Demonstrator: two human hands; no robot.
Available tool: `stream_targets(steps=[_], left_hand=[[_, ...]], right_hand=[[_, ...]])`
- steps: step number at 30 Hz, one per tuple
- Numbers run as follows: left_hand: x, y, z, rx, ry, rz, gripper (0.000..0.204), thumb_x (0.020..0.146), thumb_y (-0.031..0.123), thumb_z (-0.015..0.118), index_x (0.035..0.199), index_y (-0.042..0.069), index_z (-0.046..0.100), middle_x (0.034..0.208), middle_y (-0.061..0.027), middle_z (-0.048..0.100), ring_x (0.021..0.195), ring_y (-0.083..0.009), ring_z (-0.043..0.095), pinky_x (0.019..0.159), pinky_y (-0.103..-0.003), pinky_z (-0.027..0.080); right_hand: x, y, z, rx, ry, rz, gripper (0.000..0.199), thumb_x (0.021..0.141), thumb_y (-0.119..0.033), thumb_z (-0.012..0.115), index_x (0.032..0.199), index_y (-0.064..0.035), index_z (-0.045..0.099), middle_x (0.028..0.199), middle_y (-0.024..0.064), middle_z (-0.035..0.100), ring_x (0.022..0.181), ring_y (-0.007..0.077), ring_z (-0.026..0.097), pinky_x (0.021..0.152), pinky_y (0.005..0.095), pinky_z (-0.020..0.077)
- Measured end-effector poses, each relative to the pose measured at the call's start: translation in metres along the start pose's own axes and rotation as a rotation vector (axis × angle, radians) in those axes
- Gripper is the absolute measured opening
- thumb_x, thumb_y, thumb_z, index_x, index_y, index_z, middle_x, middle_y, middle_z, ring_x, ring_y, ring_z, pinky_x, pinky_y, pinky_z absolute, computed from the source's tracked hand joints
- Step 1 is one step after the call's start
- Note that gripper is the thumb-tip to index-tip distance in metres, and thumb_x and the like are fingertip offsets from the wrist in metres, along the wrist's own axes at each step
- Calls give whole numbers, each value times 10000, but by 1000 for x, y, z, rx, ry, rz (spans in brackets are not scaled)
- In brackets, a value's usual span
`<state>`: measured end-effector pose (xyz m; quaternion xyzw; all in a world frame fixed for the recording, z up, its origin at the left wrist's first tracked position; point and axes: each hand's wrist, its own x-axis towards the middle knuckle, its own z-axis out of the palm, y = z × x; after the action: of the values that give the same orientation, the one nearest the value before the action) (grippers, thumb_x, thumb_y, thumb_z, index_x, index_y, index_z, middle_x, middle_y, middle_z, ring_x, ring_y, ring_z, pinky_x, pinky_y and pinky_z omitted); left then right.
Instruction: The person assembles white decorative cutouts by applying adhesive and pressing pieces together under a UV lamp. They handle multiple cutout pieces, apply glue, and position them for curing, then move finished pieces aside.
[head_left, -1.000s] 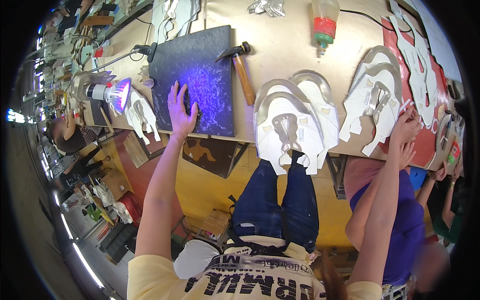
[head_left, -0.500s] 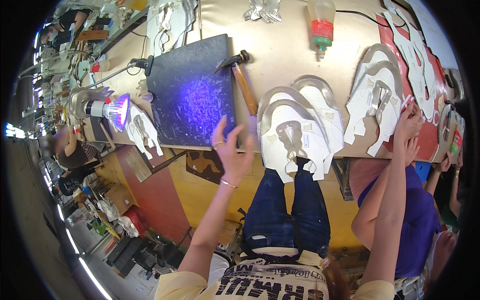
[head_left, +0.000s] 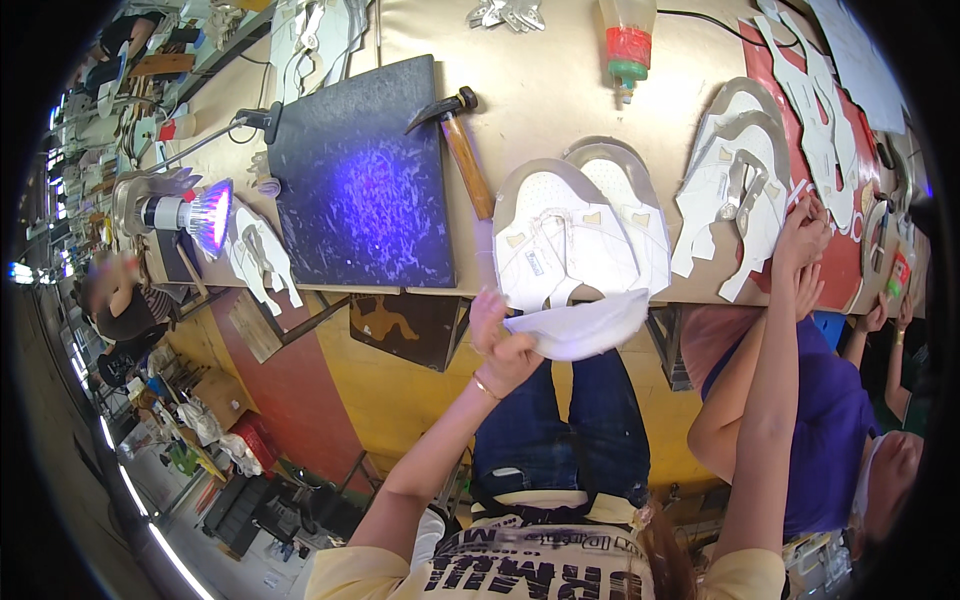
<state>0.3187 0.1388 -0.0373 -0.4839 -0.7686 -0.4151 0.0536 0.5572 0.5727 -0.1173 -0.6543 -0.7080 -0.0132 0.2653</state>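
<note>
My left hand [head_left: 503, 343] is below the table's front edge, shut on a curved white shoe-upper piece [head_left: 585, 327] that it holds out to the right. Just above it, a stack of white shoe uppers on grey boards [head_left: 575, 220] lies on the tan table [head_left: 550, 90]. My right hand [head_left: 805, 232] rests with curled fingers on the near edge of a second stack of white uppers [head_left: 740, 165], beside a red sheet [head_left: 850, 260]. Its grip is hidden.
A dark slab [head_left: 360, 190] lit purple by a lamp [head_left: 190, 212] lies at the left, with a wooden-handled hammer [head_left: 462, 145] beside it. A glue bottle [head_left: 628, 45] stands at the back. A person in a purple shirt [head_left: 830, 420] sits close on my right.
My left hand left the dark slab, came down to the table's front edge and now holds a white upper piece. My right hand stayed at the right stack.
</note>
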Motion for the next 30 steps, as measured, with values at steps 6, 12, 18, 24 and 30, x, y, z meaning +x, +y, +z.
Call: stream_targets(steps=[6, 12, 18, 24, 30], left_hand=[[6, -11, 17, -253, 164, 81, 389, 822, 59, 736, 944, 89, 368, 1311, -172, 312, 1330, -391, 378, 1079, -568, 423], [32, -19, 20, 67, -13, -345, 181, 908, 21, 593, 1016, 33, 448, 1343, -216, 393, 1288, -402, 415, 972, -446, 420], [35, -23, 14, -128, -24, -692, 144, 919, 38, 610, 926, -1, 471, 1114, -175, 597, 903, -274, 554, 846, -322, 432], [15, 8, -61, -217, -74, -14, 384, 777, 106, 795, 833, 72, 416, 904, -164, 667, 770, -320, 638, 646, -400, 494], [8, 22, -111, -211, -78, -6, 607, 745, 208, 855, 1044, 119, 335, 1011, -154, 613, 715, -252, 601, 630, -376, 478]], right_hand=[[0, 6, 4, 305, 41, 99, 367, 945, -369, 611, 1052, -29, 698, 982, 141, 651, 862, 265, 643, 764, 378, 516], [-7, -17, -48, 521, 250, 356, 442, 946, -356, 644, 1039, 75, 654, 875, 130, 695, 731, 184, 602, 700, 331, 502], [-102, -133, -106, 669, -329, 97, 260, 917, -181, 678, 1128, -29, 661, 984, 62, 681, 860, 144, 607, 795, 302, 497], [-151, -195, -105, 349, -570, -321, 397, 861, -204, 714, 1213, -42, 632, 1124, 156, 570, 999, 323, 562, 875, 417, 454], [-183, -205, -114, 315, -584, -333, 349, 882, -252, 696, 1168, -53, 670, 1072, 135, 578, 961, 296, 564, 835, 406, 443]])
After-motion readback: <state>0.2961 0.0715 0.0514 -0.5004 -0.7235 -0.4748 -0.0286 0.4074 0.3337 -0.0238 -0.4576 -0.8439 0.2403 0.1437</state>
